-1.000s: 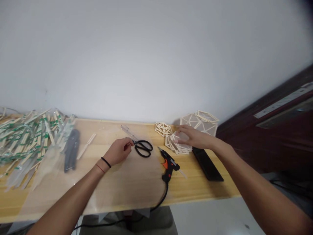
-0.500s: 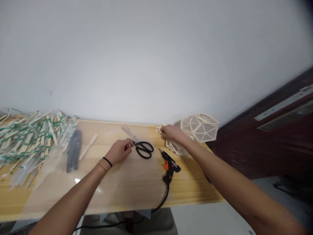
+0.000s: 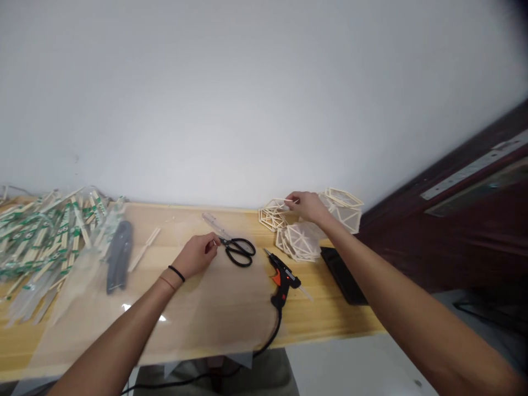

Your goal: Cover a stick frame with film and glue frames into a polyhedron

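My right hand [image 3: 307,206] is at the back right of the table, fingers pinched on the edge of a hexagonal frame of thin wooden sticks [image 3: 273,215]. Just below it lie more stick frames with pale film in a stack [image 3: 302,242]. A larger film-covered stick structure [image 3: 350,218] stands behind my right wrist. My left hand [image 3: 200,254] is closed over the table, fingertips by the blades of the black-handled scissors [image 3: 240,252]. Whatever those fingertips hold is too small to make out. Between the hands and nearer me lies a black glue gun [image 3: 284,279] with an orange trigger.
Wrapped chopsticks [image 3: 45,236] are heaped at the left. Beside them lie a grey tool [image 3: 119,256] and a pair of bare chopsticks [image 3: 144,249]. A clear sheet [image 3: 185,324] covers the table's middle. A black flat object [image 3: 344,278] sits under my right forearm. A cable [image 3: 270,341] crosses the front edge.
My right hand has risen slightly away from the table, tilting up the stick frame. The stacked frames and the black flat object are now more exposed. My left hand stays by the scissors.
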The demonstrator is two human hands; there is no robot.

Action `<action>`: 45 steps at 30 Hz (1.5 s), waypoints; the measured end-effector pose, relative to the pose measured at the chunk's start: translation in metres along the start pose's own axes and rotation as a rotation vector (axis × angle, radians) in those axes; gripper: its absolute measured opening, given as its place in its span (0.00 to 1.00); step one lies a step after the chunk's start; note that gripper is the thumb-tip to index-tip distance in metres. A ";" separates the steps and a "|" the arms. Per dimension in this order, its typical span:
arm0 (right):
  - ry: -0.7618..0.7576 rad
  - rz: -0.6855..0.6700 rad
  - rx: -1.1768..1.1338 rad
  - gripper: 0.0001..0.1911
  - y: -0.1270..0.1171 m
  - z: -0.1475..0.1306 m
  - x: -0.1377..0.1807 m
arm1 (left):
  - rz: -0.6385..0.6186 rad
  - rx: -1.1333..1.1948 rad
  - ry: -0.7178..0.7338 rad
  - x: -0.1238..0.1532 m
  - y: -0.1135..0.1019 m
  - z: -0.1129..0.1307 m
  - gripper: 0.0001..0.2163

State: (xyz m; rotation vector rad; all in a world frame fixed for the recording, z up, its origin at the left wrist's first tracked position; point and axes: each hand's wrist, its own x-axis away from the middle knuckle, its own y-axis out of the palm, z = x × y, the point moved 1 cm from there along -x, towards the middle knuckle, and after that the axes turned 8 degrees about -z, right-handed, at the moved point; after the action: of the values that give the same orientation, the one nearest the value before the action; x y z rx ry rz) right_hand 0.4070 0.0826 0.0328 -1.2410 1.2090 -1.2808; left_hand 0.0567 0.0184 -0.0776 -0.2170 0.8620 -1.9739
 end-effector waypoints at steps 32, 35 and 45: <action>0.031 -0.326 0.178 0.18 0.021 -0.038 -0.021 | 0.012 -0.024 0.029 -0.001 -0.003 0.003 0.07; 0.063 -0.270 0.140 0.18 0.008 -0.024 -0.026 | 0.010 -0.024 0.030 -0.001 -0.003 0.003 0.08; 0.084 -0.211 -0.046 0.16 0.006 -0.011 -0.028 | 0.008 -0.019 0.014 -0.002 -0.001 -0.001 0.08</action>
State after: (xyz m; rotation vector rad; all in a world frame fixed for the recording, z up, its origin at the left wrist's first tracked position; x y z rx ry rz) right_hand 0.3967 0.1109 0.0248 -1.3888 1.1965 -1.4782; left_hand 0.0566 0.0207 -0.0772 -0.2107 0.8904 -1.9630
